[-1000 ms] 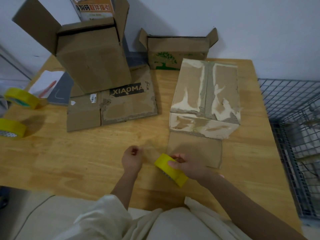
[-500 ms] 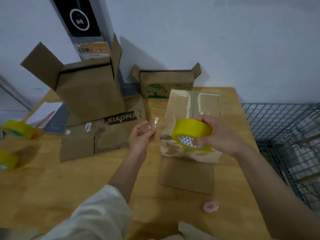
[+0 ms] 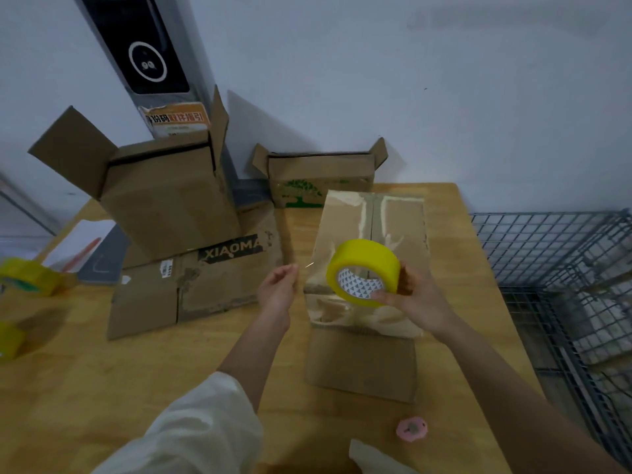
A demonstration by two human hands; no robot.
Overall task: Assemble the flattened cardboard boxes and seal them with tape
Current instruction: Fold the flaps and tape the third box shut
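Cardboard box [image 3: 371, 234] on wooden table [image 3: 102, 371] (white wall [image 3: 444, 97] behind)

Glossy yellow tape roll [image 3: 363, 271]; torn cardboard box [image 3: 372, 254]; seemingly wood table [image 3: 102, 371].

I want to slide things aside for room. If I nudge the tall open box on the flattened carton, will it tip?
Probably. The tall open box already leans, resting on the uneven flattened carton. It looks empty, so likely light. Its raised flaps may catch a push and topple it.
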